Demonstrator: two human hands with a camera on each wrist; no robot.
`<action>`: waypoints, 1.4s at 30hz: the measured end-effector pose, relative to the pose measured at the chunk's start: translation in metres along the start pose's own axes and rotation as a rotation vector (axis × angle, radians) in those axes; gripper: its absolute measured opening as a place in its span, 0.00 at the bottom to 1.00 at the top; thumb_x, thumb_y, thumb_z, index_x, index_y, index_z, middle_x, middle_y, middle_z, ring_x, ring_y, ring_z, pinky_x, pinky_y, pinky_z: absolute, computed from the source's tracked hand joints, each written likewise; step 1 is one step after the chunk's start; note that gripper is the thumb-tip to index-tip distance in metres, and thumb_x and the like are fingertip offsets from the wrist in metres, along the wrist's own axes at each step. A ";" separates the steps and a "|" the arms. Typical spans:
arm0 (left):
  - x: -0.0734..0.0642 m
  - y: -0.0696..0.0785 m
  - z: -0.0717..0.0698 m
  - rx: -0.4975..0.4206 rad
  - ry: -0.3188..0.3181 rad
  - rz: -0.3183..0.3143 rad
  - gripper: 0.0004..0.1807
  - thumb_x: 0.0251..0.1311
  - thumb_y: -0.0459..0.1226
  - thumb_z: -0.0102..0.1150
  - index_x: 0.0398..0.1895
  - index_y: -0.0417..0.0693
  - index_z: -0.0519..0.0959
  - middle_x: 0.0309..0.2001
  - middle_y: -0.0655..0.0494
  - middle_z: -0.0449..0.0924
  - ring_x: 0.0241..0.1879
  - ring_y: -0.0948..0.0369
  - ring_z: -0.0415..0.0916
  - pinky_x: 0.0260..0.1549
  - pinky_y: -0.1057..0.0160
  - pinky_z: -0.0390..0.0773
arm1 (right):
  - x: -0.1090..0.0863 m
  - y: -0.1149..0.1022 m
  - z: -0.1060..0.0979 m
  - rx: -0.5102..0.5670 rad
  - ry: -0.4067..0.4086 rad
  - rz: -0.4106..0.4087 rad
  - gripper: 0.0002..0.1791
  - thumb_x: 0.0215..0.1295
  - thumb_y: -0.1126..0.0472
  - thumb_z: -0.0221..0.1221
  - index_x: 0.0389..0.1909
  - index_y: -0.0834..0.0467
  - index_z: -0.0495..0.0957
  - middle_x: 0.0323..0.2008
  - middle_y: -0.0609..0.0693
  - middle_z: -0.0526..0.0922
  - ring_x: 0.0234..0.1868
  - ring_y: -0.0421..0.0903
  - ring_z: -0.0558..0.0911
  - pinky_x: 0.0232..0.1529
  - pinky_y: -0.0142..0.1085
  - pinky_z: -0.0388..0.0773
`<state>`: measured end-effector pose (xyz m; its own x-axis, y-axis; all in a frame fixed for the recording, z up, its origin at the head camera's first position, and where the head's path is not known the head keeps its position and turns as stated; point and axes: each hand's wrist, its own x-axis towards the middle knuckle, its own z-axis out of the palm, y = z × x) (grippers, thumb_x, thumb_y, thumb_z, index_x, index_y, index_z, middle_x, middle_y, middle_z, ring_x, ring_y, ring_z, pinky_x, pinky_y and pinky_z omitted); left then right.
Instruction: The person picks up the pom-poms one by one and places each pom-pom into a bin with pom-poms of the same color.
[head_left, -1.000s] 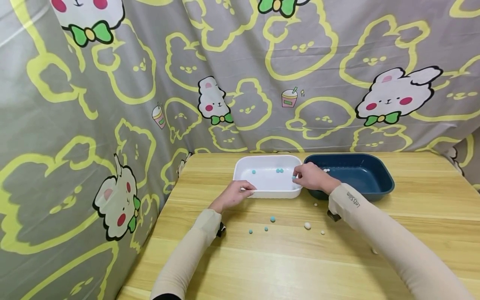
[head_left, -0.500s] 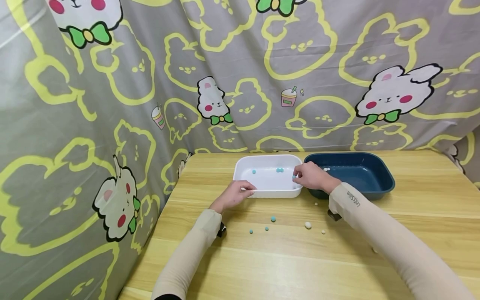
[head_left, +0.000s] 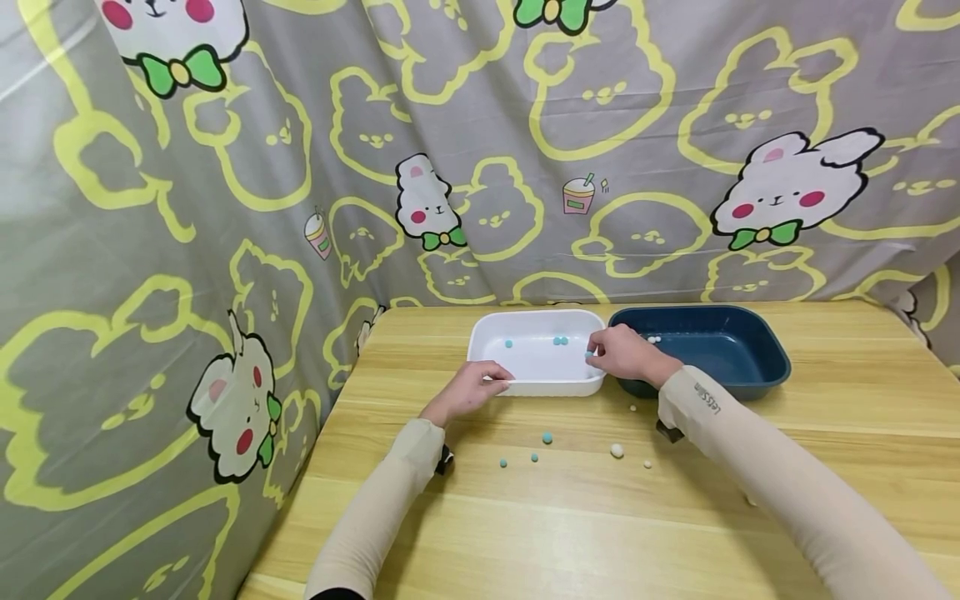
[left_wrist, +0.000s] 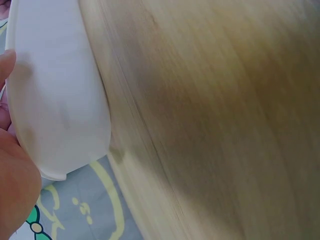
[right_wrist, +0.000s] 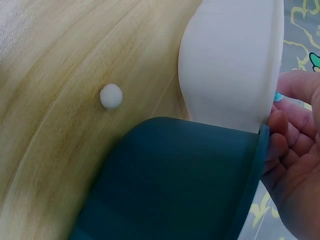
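Observation:
My left hand (head_left: 474,387) holds the near-left rim of the white plastic basin (head_left: 547,387); in the left wrist view the thumb (left_wrist: 7,64) lies at the rim. Over the right end of that basin, my right hand (head_left: 621,352) pinches a small blue ball (head_left: 589,356) between thumb and finger. The ball shows as a bit of blue (right_wrist: 278,96) in the right wrist view, where other fingers are right at the two rims. Inside the white basin sit a blue ball (head_left: 508,343) on the left and two more (head_left: 560,341) side by side.
A dark blue basin (head_left: 780,375) stands right beside the white one, with small white balls (head_left: 655,339) inside. On the wooden table (head_left: 570,533) lie blue balls (head_left: 547,437) and several white balls (head_left: 617,451). A patterned curtain (head_left: 495,108) hangs behind and at left.

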<state>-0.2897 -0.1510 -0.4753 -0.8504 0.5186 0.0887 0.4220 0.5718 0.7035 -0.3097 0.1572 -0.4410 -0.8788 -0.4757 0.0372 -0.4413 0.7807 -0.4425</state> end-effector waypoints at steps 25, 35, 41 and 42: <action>-0.001 0.004 0.000 -0.019 0.011 -0.010 0.05 0.63 0.34 0.58 0.37 0.48 0.84 0.36 0.61 0.81 0.40 0.65 0.76 0.42 0.68 0.77 | 0.000 0.001 -0.001 0.008 -0.004 -0.003 0.07 0.61 0.59 0.62 0.35 0.60 0.81 0.26 0.48 0.79 0.24 0.43 0.73 0.28 0.36 0.73; -0.001 0.004 -0.001 -0.015 0.006 -0.016 0.05 0.63 0.34 0.58 0.37 0.48 0.84 0.36 0.61 0.81 0.40 0.66 0.76 0.41 0.69 0.77 | 0.000 0.001 -0.001 0.010 -0.006 -0.001 0.08 0.61 0.59 0.62 0.35 0.60 0.82 0.25 0.48 0.79 0.25 0.43 0.73 0.29 0.36 0.74; -0.001 0.005 -0.001 -0.022 0.004 -0.022 0.05 0.63 0.34 0.58 0.37 0.47 0.84 0.36 0.61 0.81 0.39 0.66 0.77 0.41 0.69 0.77 | 0.000 0.001 -0.002 0.013 -0.012 0.006 0.08 0.61 0.59 0.62 0.35 0.60 0.81 0.25 0.48 0.79 0.25 0.43 0.73 0.29 0.36 0.74; -0.001 0.005 -0.001 -0.023 0.003 -0.023 0.05 0.63 0.34 0.58 0.37 0.47 0.84 0.36 0.61 0.80 0.39 0.66 0.77 0.40 0.69 0.77 | 0.000 0.001 -0.002 0.012 -0.013 0.006 0.08 0.61 0.59 0.62 0.35 0.60 0.81 0.25 0.48 0.79 0.24 0.43 0.73 0.29 0.36 0.74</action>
<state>-0.2870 -0.1496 -0.4714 -0.8609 0.5033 0.0746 0.3950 0.5687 0.7215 -0.3110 0.1585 -0.4397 -0.8790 -0.4763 0.0235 -0.4340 0.7787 -0.4531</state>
